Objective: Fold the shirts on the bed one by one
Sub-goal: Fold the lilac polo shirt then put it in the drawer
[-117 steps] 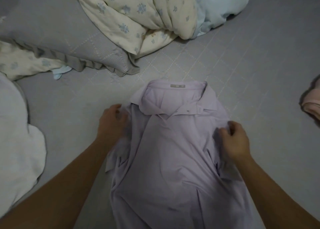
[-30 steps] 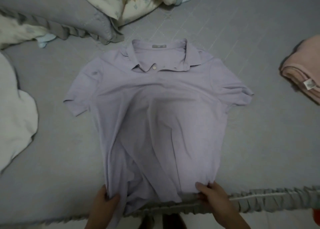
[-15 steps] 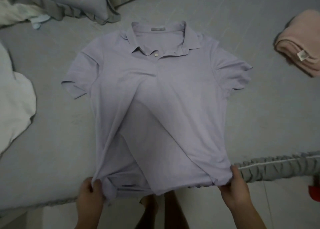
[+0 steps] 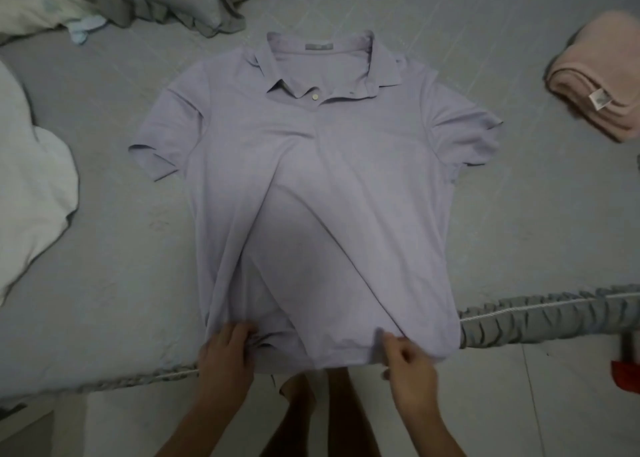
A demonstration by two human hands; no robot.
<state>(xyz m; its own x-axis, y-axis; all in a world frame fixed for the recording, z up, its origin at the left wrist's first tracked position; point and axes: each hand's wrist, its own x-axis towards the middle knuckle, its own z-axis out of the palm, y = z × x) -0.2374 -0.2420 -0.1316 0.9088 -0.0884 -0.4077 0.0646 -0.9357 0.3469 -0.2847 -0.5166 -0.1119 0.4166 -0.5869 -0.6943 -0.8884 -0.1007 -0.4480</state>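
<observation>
Lilac polo shirt (image 4: 322, 193) lies spread on the grey quilted bed (image 4: 104, 266), hem pinched by left hand (image 4: 227, 347) and right hand (image 4: 408, 361).

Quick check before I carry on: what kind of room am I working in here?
Most likely a bedroom at home. The lilac polo shirt lies spread on a bed with a grey quilted cover, grey ruffled pillows sit at the far end, and a folded pink garment lies to the right.

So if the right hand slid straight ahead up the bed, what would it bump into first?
The right hand already grips the hem of the lilac collared polo shirt; going on, it would probably plough into that shirt's raised fold, though depth is unclear.
</observation>
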